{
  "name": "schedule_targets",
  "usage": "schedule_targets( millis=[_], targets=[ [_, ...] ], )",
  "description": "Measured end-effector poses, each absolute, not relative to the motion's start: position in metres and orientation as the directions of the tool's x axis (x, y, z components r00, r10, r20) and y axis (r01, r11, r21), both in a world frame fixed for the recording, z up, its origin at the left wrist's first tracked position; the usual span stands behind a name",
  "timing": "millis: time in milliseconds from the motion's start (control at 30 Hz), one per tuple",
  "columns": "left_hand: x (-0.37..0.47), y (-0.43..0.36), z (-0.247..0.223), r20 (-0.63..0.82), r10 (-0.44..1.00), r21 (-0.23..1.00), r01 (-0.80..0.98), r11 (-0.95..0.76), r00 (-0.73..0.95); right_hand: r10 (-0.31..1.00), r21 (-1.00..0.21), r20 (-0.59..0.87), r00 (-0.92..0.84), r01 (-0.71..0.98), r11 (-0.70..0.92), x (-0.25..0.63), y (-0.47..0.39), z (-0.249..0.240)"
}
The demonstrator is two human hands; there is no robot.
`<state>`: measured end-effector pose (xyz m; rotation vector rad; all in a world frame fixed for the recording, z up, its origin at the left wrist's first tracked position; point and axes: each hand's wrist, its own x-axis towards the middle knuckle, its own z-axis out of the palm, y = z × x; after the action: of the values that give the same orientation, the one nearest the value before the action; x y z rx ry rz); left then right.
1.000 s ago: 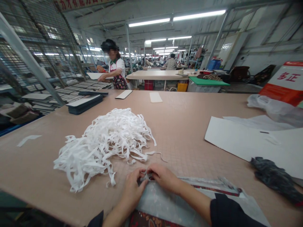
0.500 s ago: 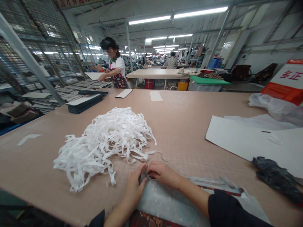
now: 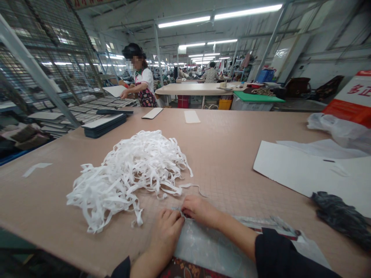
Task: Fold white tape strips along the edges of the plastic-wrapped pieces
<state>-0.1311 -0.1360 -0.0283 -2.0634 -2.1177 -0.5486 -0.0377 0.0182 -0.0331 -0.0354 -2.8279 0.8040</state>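
Note:
At the near edge of the table, a translucent plastic sheet (image 3: 208, 241) lies partly over a dark red-brown patterned piece (image 3: 185, 268). My right hand (image 3: 199, 210) is closed, its bent fingers pinching the sheet at its far left corner. Right beside it, my left hand (image 3: 169, 227) is closed as well, back of the hand up and fingers curled down on the sheet's left edge. The fingertips of both hands nearly meet, and what lies under them is mostly hidden. Just beyond is a tangled heap of white fabric strips (image 3: 136, 170), with one loose strip (image 3: 194, 187) near my right hand.
Dark-edged white panels are stacked (image 3: 102, 125) at the back left. A white board (image 3: 301, 170) and a crumpled dark cloth (image 3: 339, 212) lie on the right, with a clear plastic bag (image 3: 333, 125) behind. Across the table a co-worker (image 3: 145, 83) holds a pale panel (image 3: 114, 90).
My left hand has turned over, back upward, and its fingers have curled; the grey bit between thumb and fingers is now covered. My right hand stays at the sheet's corner.

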Motion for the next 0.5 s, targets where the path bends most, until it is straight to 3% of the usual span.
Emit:
schedule_targets(
  millis=[233, 500],
  targets=[
    [-0.132, -0.139, -0.03, 0.287, 0.958, 0.046, 0.998, -0.032, 0.018, 0.08, -0.409, 0.025, -0.997, 0.063, 0.91, -0.05, 0.019, -0.025],
    [-0.132, -0.136, -0.034, 0.299, 0.953, -0.029, 0.999, -0.04, 0.047, 0.089, -0.42, -0.015, -0.996, 0.087, 0.903, -0.053, 0.017, -0.019]
  ],
)
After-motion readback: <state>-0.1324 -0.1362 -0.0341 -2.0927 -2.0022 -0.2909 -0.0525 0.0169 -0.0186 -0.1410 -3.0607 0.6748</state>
